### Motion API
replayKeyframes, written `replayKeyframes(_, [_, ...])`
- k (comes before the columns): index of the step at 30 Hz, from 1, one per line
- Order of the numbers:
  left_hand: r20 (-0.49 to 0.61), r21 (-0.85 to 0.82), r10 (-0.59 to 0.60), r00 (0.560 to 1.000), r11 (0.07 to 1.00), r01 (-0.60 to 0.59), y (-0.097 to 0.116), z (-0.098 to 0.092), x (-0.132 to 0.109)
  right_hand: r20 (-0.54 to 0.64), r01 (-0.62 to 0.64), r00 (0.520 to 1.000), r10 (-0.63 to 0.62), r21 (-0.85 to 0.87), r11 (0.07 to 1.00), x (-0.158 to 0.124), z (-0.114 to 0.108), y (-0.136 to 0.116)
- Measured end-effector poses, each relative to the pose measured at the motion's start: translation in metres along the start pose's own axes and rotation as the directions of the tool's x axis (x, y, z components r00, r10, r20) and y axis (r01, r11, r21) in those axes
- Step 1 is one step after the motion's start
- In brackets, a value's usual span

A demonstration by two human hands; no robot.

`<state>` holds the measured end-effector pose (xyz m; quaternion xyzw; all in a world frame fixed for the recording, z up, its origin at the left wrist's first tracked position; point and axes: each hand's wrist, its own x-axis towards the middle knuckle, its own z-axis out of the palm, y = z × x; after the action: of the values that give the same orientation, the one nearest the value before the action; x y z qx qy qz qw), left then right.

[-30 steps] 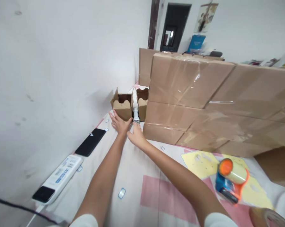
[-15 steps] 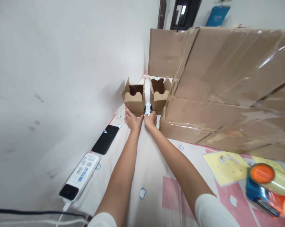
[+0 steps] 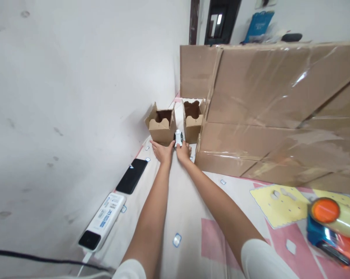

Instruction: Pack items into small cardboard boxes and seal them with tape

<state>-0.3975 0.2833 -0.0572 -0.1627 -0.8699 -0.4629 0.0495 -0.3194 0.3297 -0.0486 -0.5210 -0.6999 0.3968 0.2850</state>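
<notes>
A small white-and-black object is grasped in the grip of the right hand, while an open brown cardboard box is touched by the spread left hand.

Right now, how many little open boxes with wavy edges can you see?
2. One little open box stands just beyond the left hand; the other box stands to its right, beside the big taped cartons. More could be hidden behind those.
</notes>
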Motion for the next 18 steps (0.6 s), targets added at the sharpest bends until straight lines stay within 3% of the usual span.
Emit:
replayKeyframes(6, [-0.049, 0.029, -0.022, 0.999, 0.999, 0.023, 0.005, 0.001, 0.000, 0.042, -0.019, 0.999, 0.015, 0.109, 0.994, 0.001, -0.004, 0.001])
replayKeyframes(10, [-0.062, 0.023, 0.009, 0.998, 1.000, -0.008, 0.010, -0.014, -0.003, 0.019, -0.074, 0.997, 0.072, 0.256, 0.964, -0.012, -0.001, -0.008])
replayKeyframes(14, [-0.088, -0.033, 0.061, 0.994, 0.997, -0.065, 0.012, -0.057, -0.012, -0.003, -0.042, 0.999, 0.049, 0.482, 0.875, -0.043, -0.012, -0.028])
replayKeyframes(18, [-0.077, -0.125, 0.163, 0.984, 0.977, -0.171, 0.007, -0.116, -0.030, 0.022, -0.001, 1.000, -0.020, 0.713, 0.701, -0.084, -0.033, -0.046])
